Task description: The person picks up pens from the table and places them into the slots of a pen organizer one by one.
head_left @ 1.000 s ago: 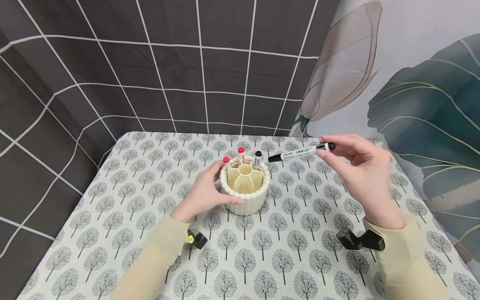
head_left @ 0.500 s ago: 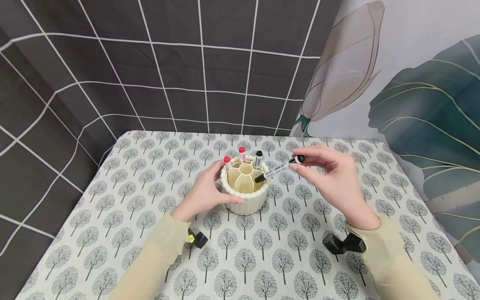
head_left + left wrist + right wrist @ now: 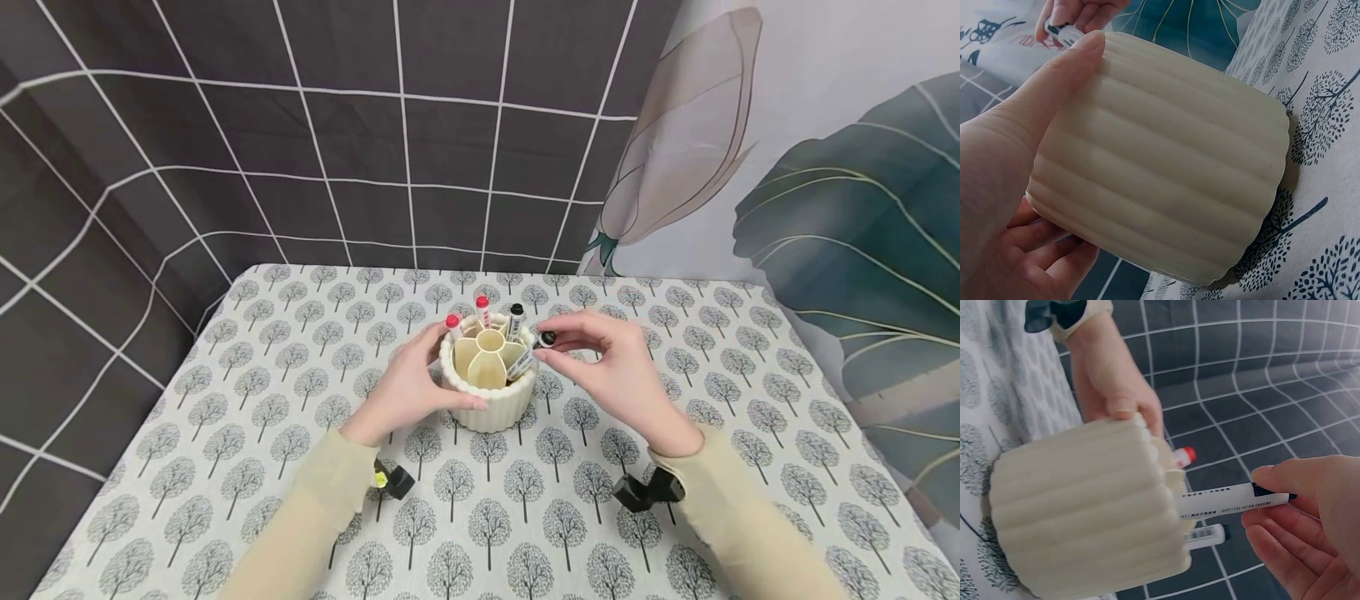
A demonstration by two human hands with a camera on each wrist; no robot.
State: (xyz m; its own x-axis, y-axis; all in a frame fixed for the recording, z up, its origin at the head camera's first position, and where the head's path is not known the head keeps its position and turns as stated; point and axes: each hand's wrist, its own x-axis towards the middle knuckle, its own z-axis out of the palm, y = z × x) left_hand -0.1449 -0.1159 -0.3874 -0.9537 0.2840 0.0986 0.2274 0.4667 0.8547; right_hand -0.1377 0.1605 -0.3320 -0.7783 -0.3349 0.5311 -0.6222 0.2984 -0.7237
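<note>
My right hand (image 3: 615, 367) is pinching a black marker (image 3: 528, 354), lowering it partway into the cream holder (image 3: 489, 392); my left hand (image 3: 405, 387) is cupping the holder's side. Three markers (image 3: 483, 310) are already standing at its far side.

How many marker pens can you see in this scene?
4. Two red-capped markers and a black-capped marker stand in the holder's far slots; the right hand pinches a fourth, partly inserted. None seem hidden.
</note>
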